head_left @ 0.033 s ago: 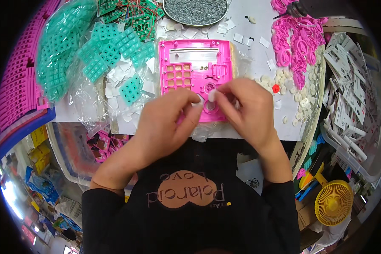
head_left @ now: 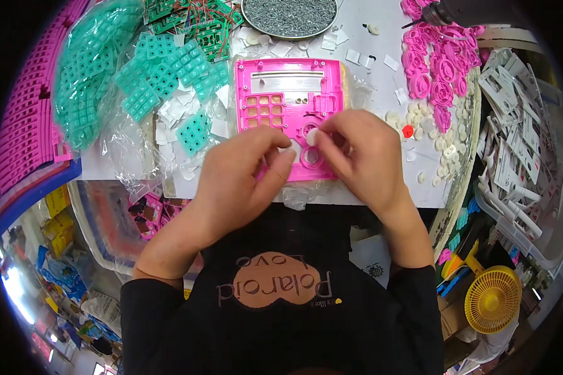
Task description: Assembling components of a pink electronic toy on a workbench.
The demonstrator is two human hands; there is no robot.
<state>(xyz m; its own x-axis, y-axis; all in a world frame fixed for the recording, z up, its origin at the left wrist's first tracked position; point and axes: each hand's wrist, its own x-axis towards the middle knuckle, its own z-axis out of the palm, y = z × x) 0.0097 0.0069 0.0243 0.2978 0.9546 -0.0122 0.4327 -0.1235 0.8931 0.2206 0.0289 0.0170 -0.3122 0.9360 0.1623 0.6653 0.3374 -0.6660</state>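
A pink plastic housing (head_left: 244, 81), with square keypad holes and two round openings, lies in front of me with its ribbed inner side up. My right hand (head_left: 364, 156) pinches a small white round button (head_left: 312, 137) between thumb and fingertips, just over the round openings at the housing's lower right. My left hand (head_left: 241, 178) is closed over the housing's lower left, thumb and index finger nearly together. A bit of white shows at its fingertips, too small to name. Both hands hide part of the housing's lower half.
Teal keypads (head_left: 194, 132), bagged and loose, lie left among white paper slips. Behind stand green circuit boards (head_left: 213, 40) and a dish of screws (head_left: 289, 17). At right are pink rings (head_left: 443, 90), white buttons (head_left: 449, 153) and a dark tool (head_left: 438, 14).
My left hand has shifted slightly left, widening the gap between the hands. My right hand has moved slightly up, and more of the white round button's face shows.
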